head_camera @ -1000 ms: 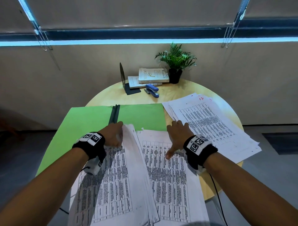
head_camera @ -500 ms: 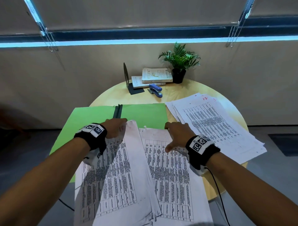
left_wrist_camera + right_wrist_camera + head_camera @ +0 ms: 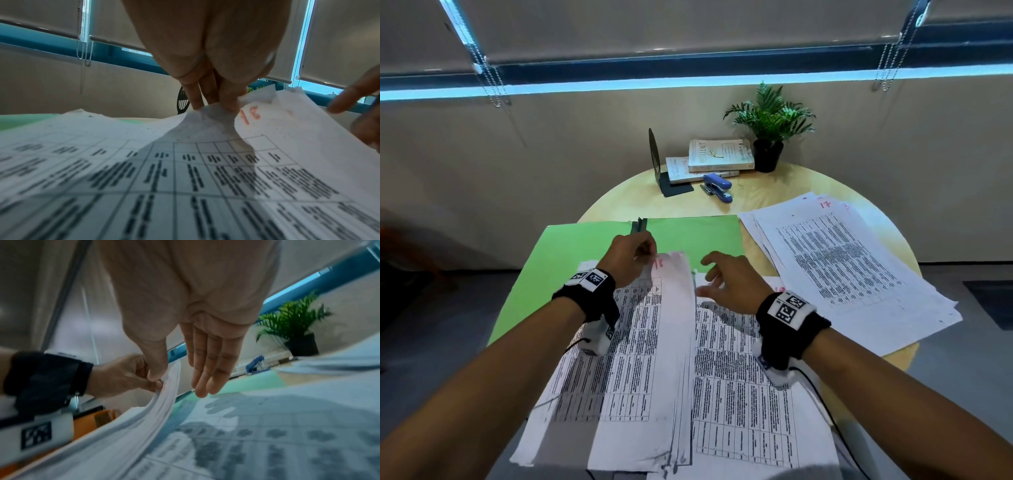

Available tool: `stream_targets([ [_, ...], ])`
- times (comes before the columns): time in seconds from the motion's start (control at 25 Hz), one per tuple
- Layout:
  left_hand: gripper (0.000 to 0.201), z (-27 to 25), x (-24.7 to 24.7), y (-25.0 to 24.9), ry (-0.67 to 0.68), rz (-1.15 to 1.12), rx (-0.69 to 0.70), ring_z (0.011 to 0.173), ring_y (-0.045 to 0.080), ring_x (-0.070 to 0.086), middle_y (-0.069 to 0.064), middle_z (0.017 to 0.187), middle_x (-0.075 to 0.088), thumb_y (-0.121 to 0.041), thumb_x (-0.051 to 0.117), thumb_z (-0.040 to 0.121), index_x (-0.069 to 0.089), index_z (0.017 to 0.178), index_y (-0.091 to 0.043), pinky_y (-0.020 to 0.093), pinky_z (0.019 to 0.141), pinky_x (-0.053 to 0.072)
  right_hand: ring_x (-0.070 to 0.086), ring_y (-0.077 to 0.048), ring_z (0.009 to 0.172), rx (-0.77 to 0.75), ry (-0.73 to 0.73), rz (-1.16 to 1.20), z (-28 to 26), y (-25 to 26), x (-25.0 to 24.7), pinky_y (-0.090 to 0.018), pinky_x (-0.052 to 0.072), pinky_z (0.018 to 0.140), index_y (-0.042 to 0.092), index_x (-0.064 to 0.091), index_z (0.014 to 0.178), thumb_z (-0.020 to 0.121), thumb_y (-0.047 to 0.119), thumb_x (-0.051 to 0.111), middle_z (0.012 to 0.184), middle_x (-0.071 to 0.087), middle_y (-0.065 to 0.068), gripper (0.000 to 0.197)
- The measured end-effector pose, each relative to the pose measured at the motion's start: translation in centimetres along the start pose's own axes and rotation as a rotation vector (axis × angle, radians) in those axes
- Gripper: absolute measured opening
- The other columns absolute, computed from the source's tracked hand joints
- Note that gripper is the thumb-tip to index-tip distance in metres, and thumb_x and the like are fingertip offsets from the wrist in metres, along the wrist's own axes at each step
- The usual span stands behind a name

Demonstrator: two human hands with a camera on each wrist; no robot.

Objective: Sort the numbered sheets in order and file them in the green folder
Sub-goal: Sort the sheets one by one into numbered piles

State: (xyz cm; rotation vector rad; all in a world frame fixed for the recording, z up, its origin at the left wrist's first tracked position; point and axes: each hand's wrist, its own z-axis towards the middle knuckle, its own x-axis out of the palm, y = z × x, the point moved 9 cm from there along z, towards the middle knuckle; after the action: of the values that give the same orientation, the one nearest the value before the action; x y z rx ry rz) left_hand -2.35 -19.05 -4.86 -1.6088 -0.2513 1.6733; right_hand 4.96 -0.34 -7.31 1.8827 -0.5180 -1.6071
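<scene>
Item: left hand (image 3: 631, 255), fingers and thumb pinched on the far top corner of a sheaf of numbered sheets (image 3: 640, 346), lifting that corner clear so the paper bows upward; a red handwritten number sits just beside the pinch, digits too smeared to read with confidence. Item: right hand (image 3: 726, 282), fingers straight and loosely spread, holding nothing, hovering just right of the lifted edge and above a second flat pile (image 3: 743, 383) that lies alongside the sheaf. The lifted edge stands immediately to the left of the right hand, thumb side, so that hand is the nearer one to catch or peel the next leaf; both piles run with their long axis from the person toward the far side of the bench (image 3: 763, 192). Item: green folder (image 3: 688, 236), thin matt card, open flat beyond both hands, dark metal fastener strip along its spine, near part covered by the piles. Item: third pile (image 3: 859, 270), fanned, to the right, well apart from the hands, a red 17 at its top. Sheets: thin white printed tables, soft, slightly crumpled at corners, likely to slide or cling together. Sorting appears to be in progress; nothing seen filed yet.
</scene>
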Motion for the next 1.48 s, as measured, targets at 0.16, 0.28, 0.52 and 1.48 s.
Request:
stream_targets([
  [0.16,0.025,-0.2,0.6,-0.3,-0.006,-0.035,0.038,0.074,0.012,0.068,0.006,0.074,0.069,0.021,0.053,0.08,0.062,0.076,-0.002,0.035,0.079,0.058,0.073,-0.021,0.084,0.134,-0.082,0.243,2.9,-0.4,0.8,-0.038,0.057,0.087,0.008,0.064,0.117,0.081,0.029,0.08,0.092,0.076,-0.01,0.044],
  [0.28,0.014,-0.4,0.6,0.5,-0.044,-0.095,-0.009,0.079,0.02,0.07,0.01,0.081,0.071,0.01,0.061,0.084,0.062,0.088,-0.004,0.032,0.079,0.059,0.074,-0.022,0.065,0.197,-0.127,0.254,3.6,-0.6,1.1,-0.036,0.062,0.073,0.002,0.073,0.091,0.078,0.012,0.08,0.074,0.074,-0.013,0.018],
  [0.52,0.012,-0.9,-0.5,1.8,-0.095,-0.173,-0.041,0.086,0.023,0.066,0.011,0.087,0.071,0.009,0.059,0.086,0.066,0.088,-0.002,0.007,0.077,0.047,0.064,-0.015,0.047,0.27,-0.15,0.212,3.6,-1.8,1.3,-0.028,0.057,0.058,-0.003,0.067,0.064,0.077,0.001,0.074,0.056,0.061,-0.009,0.015],
  [1.48,0.024,-2.0,1.7,1.3,0.076,-0.095,0.057,0.096,0.017,0.061,-0.003,0.097,0.065,0.002,0.082,0.068,0.063,0.071,-0.013,0.035,0.082,0.055,0.052,-0.013,0.056,0.198,-0.117,0.144,3.6,-0.3,2.7,-0.027,0.031,0.048,0.014,0.054,0.057,0.046,0.047,0.095,0.062,0.061,0.001,0.054],
])
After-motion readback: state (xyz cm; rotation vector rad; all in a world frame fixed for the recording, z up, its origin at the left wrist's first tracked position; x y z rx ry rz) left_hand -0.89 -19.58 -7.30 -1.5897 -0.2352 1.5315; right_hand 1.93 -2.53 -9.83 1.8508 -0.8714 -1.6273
